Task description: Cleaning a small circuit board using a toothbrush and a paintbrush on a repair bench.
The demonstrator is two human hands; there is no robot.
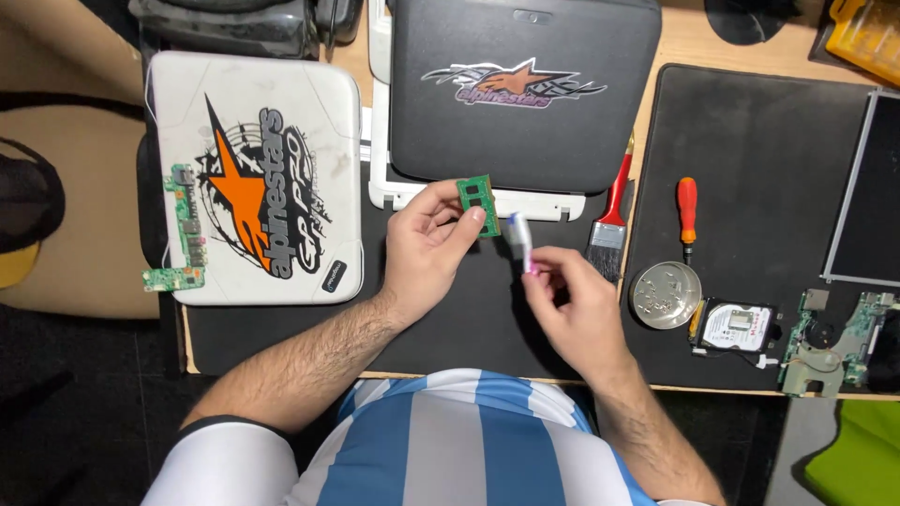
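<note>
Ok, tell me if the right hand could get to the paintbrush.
Probably yes: the paintbrush lies just beside the right hand with nothing between, but that hand already holds a small white stick.

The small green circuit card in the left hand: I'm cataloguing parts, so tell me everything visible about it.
The green circuit card is a small flat rectangle carrying dark chips on its face. The left hand pinches its lower edge between thumb and fingers, holding it up, slightly tilted, above the black mat, just below the dark laptop lid. Nothing else touches it.
</note>
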